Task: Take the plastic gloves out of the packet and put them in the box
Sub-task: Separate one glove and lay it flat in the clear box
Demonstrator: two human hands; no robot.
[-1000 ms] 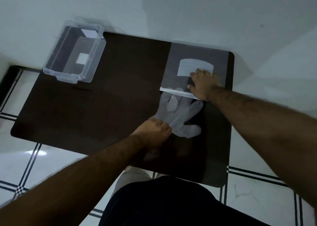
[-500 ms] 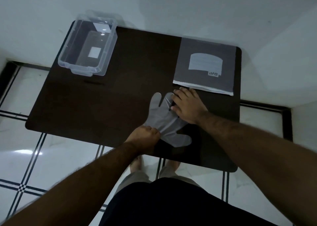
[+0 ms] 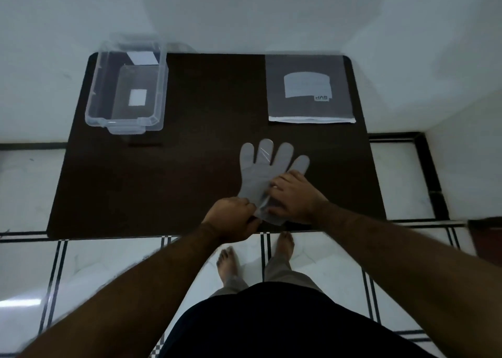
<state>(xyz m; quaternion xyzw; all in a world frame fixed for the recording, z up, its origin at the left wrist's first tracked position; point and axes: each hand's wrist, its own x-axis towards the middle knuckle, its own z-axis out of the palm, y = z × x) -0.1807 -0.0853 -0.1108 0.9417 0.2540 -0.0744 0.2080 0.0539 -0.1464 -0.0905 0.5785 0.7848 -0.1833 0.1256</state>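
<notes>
A thin translucent plastic glove (image 3: 260, 172) lies flat on the dark table (image 3: 168, 183), fingers pointing away from me. My left hand (image 3: 231, 219) pinches its cuff near the table's front edge. My right hand (image 3: 294, 197) lies on the glove's right side, its fingers gripping the cuff area too. The grey packet (image 3: 309, 88) with a white label rests at the back right, its white open edge facing me. The clear plastic box (image 3: 127, 85) stands at the back left, with only a white sticker visible in it.
The table stands against a white wall. A white tiled floor with black lines runs in front and to both sides. My bare feet (image 3: 255, 259) are just below the table's front edge. A dark brown object (image 3: 486, 238) sits at the right edge.
The glove has come fully clear of the packet and now lies nearer the front edge. My right hand left the packet and moved down onto the glove beside my left hand.
</notes>
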